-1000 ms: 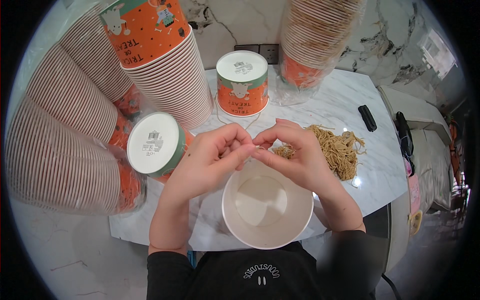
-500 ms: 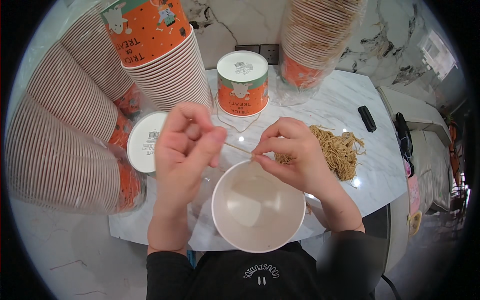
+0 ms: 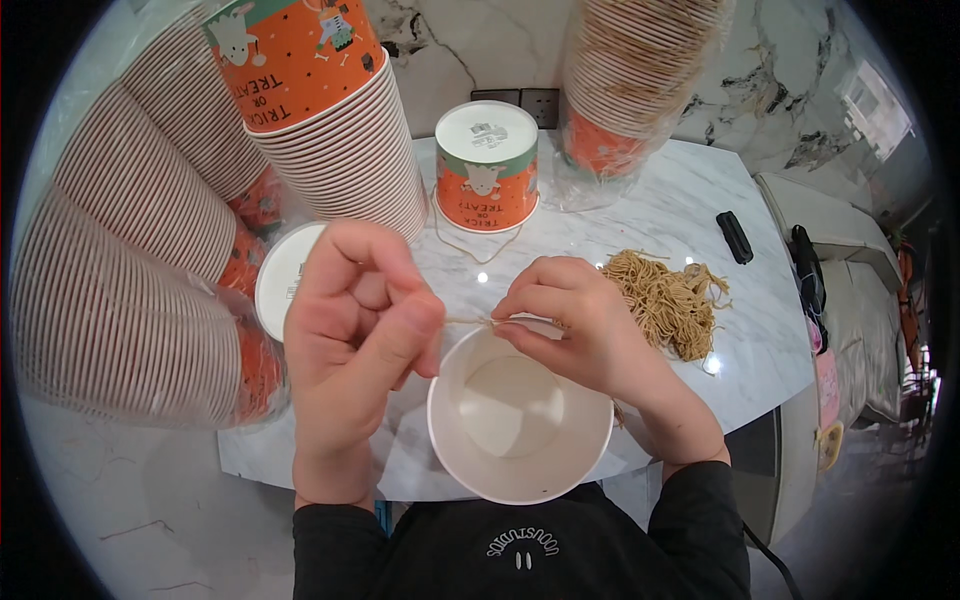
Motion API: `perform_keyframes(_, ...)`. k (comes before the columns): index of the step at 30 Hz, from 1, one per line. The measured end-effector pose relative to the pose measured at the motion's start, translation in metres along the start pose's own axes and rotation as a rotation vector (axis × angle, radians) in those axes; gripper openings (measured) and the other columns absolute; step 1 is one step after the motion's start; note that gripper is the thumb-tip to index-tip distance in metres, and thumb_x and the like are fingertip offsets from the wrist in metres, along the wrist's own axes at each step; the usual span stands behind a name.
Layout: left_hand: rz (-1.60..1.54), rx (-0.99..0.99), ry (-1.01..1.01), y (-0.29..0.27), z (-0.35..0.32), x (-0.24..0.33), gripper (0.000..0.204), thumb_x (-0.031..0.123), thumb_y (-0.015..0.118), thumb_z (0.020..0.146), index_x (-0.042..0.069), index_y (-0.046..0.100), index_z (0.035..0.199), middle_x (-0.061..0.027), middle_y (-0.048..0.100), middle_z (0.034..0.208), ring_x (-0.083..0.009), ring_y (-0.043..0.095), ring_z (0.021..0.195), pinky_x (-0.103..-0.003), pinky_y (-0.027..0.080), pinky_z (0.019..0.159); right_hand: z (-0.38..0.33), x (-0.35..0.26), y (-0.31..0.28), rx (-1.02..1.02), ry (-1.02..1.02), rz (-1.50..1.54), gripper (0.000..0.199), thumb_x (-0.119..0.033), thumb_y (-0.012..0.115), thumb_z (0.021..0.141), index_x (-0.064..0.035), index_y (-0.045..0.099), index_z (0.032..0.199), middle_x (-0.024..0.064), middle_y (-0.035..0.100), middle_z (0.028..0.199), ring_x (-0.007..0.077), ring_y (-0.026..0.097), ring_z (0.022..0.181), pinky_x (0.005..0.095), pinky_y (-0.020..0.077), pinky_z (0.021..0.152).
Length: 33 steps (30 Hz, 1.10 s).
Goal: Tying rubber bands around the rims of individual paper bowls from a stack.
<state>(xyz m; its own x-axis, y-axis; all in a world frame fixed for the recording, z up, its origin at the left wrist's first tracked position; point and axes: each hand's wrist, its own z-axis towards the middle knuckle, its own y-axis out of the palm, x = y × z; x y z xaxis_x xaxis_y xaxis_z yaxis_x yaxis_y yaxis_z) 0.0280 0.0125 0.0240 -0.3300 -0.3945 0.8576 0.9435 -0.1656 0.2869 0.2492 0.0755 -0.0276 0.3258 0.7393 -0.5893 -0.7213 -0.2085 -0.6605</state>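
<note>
Left grip (image 3: 365,325) pinches string (image 3: 463,321); lettered tub (image 3: 486,185) beyond.

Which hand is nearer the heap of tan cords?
Right. The right hand is just left of the heap of tan cords; the left hand is much farther left.

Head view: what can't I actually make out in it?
In the head view:
Cord, left end: hidden by the left hand.
Any knot in the cord: too small to tell, near the right hand.
Upturned tub at left: partly behind the left hand.
Wrapped tub stack at right: top cut off by the upper edge.
</note>
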Motion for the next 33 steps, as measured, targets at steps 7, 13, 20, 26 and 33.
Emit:
perform_keyframes(7,-0.043,-0.093,-0.179,0.008,-0.005,0.001,0.02,0.005,0.069,0.1,0.003,0.053,0.112,-0.0026,0.065,0.089,-0.0069,0.065,0.075,-0.018,0.044,0.066,0.005,0.0,0.008,0.048,-0.119,0.015,0.014,-0.01,0.08,0.081,-0.009,0.072,0.093,0.005,0.065,0.087,0.0274,0.066,0.089,0.0415,0.0505,0.088)
perform_keyframes(13,0.041,-0.09,-0.151,0.01,-0.011,0.008,0.022,0.005,0.071,0.098,0.003,0.053,0.112,-0.0043,0.066,0.089,-0.0106,0.068,0.076,-0.02,0.046,0.065,0.003,-0.001,0.011,-0.013,-0.152,-0.032,0.024,-0.005,0.083,0.074,-0.0078,0.07,0.094,0.0039,0.064,0.091,0.0259,0.066,0.089,0.0493,0.0501,0.104)
perform_keyframes(20,0.023,-0.083,-0.044,0.012,-0.012,0.004,0.02,0.0,0.069,0.096,0.003,0.052,0.107,-0.0072,0.068,0.084,-0.0097,0.066,0.069,-0.02,0.043,0.057,-0.002,-0.006,0.006,-0.035,-0.166,-0.189,0.018,-0.007,0.081,0.076,-0.0105,0.072,0.092,0.0017,0.063,0.087,0.0242,0.066,0.084,0.0455,0.0529,0.098)
perform_keyframes(26,-0.008,-0.007,-0.053,0.009,-0.008,0.007,0.017,-0.002,0.064,0.096,0.003,0.052,0.106,-0.011,0.07,0.078,-0.0065,0.06,0.061,-0.017,0.039,0.052,0.001,-0.003,-0.009,0.036,0.017,-0.279,0.013,-0.006,0.078,0.079,-0.0088,0.072,0.09,0.007,0.065,0.086,0.029,0.067,0.08,0.0391,0.0539,0.069)
perform_keyframes(33,-0.041,0.012,0.024,0.008,-0.012,0.024,0.01,-0.01,0.058,0.089,-0.004,0.062,0.096,-0.0255,0.075,0.09,-0.0152,0.071,0.069,-0.02,0.055,0.06,0.008,0.038,-0.009,0.311,0.246,-0.237,0.013,-0.004,0.073,0.088,-0.0037,0.071,0.101,0.012,0.068,0.095,0.0299,0.069,0.086,0.036,0.0553,0.076)
